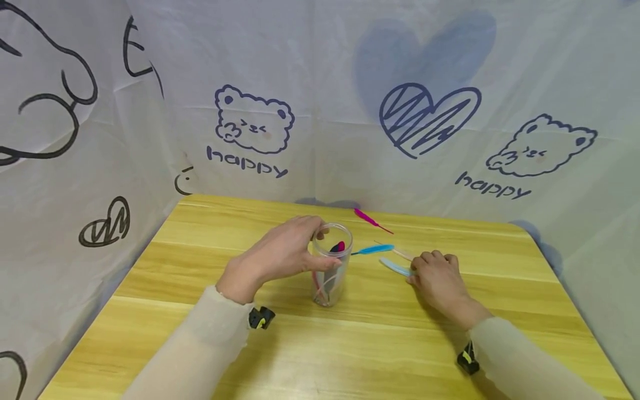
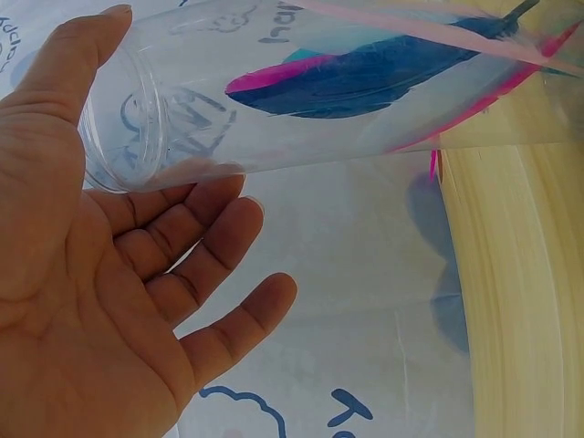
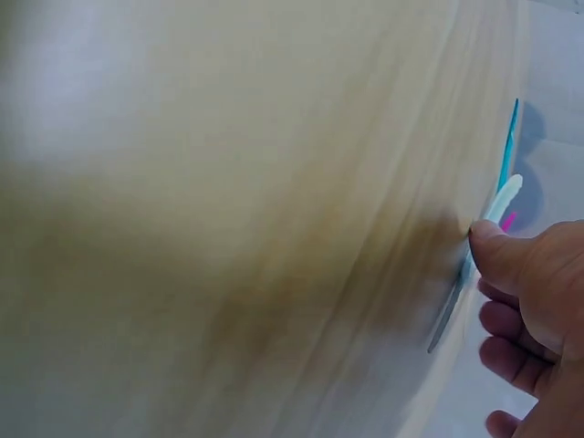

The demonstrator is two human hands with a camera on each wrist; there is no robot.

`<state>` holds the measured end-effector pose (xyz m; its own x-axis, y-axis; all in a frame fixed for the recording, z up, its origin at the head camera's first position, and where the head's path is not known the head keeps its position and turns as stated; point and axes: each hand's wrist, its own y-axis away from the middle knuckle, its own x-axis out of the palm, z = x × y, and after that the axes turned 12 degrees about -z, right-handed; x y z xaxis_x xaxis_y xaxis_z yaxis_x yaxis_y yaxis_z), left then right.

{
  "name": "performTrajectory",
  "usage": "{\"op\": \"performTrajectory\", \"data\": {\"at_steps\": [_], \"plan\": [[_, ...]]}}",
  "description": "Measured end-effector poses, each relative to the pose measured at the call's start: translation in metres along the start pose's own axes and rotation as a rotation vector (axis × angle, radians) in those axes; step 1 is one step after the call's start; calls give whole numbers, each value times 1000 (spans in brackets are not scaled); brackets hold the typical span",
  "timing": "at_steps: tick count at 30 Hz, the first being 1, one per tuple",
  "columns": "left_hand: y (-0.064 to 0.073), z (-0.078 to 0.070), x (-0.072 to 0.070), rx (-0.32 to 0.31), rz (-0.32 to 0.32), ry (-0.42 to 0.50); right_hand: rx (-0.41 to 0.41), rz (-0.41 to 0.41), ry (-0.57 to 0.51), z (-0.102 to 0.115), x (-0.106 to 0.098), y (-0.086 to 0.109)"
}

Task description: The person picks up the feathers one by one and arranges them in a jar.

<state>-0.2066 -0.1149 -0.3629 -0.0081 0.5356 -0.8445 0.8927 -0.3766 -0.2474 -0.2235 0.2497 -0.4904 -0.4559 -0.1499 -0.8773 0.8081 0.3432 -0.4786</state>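
Note:
My left hand (image 1: 282, 250) grips a tall clear plastic cup (image 1: 340, 278) near its rim, thumb on the near side. The cup stands upright on the table. Inside it are several feathers; the left wrist view shows a navy feather with a pink edge (image 2: 374, 84) and a pale pink one (image 2: 401, 20). To the right, my right hand (image 1: 442, 280) pinches a light blue feather (image 1: 394, 266) low over the table. The right wrist view shows that pale feather (image 3: 504, 199) at the thumb tip; its forefinger is mostly hidden.
Between cup and right hand lies a bright blue feather (image 1: 376, 249). A pale peach feather (image 1: 402, 254) is partly hidden by the right hand. Farther back lies a magenta feather (image 1: 367, 217). White printed cloth (image 1: 330, 139) hangs behind the wood-grain table (image 1: 165, 333).

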Motion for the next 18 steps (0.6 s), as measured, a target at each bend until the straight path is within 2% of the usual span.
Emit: {"op": "performTrajectory", "data": {"at_steps": [6,12,18], "plan": [[1,-1,1,1,2,6,71,85,-23,0,1,-6],[1,0,0,3,2,9,133,190,-99,-1,-2,-14],[0,1,0,6,-3,7,139,236,-135,0,-2,-16]]}}
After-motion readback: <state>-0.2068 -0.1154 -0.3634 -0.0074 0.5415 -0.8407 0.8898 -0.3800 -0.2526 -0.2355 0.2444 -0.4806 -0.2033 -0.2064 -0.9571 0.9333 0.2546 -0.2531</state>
